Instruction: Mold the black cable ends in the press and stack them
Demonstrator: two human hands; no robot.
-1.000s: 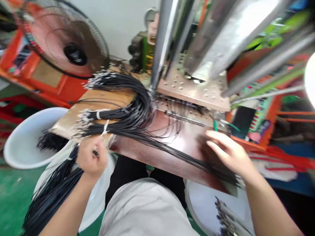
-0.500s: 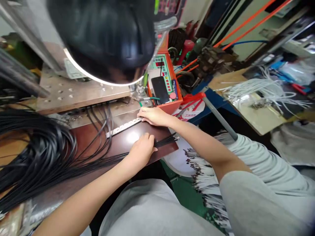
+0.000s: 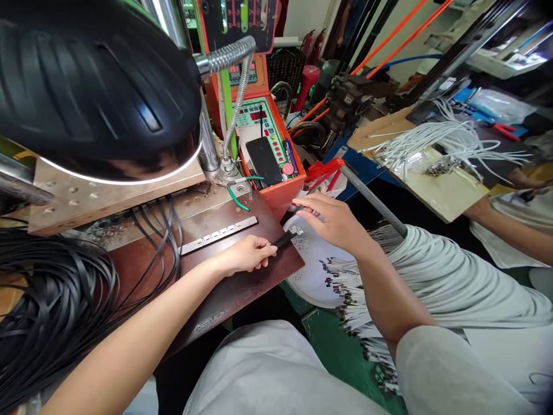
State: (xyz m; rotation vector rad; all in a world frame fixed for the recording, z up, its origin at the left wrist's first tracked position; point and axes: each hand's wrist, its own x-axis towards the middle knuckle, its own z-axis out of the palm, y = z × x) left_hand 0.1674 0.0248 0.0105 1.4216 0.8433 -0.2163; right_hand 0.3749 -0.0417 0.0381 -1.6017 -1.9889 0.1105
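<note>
My left hand (image 3: 251, 253) is closed around a bundle of black cables (image 3: 283, 239) just above the brown board. Their metal connector ends (image 3: 297, 230) stick out to the right, past the board's edge. To the right and slightly above those ends is my right hand (image 3: 330, 222), its fingers bent together. Something small and reddish shows at its fingertips, too small to make out. A slim metal strip with notches (image 3: 218, 233) lies on the brown board (image 3: 242, 288), behind my left hand. More black cables (image 3: 56, 288) are heaped at the left.
A black lamp (image 3: 99, 92) hangs low over a metal press plate (image 3: 116, 202). Behind the board stands an orange control box (image 3: 285, 190) with a phone (image 3: 263, 161) on it. A white round tub (image 3: 319, 282) and bundled white cables (image 3: 367, 323) are at the right. A co-worker's arm (image 3: 514, 230) shows farther right.
My right hand has left the notched strip and moved right, beside the connector ends. My left hand has lifted the cable bundle slightly from the board. The view has shifted right.
</note>
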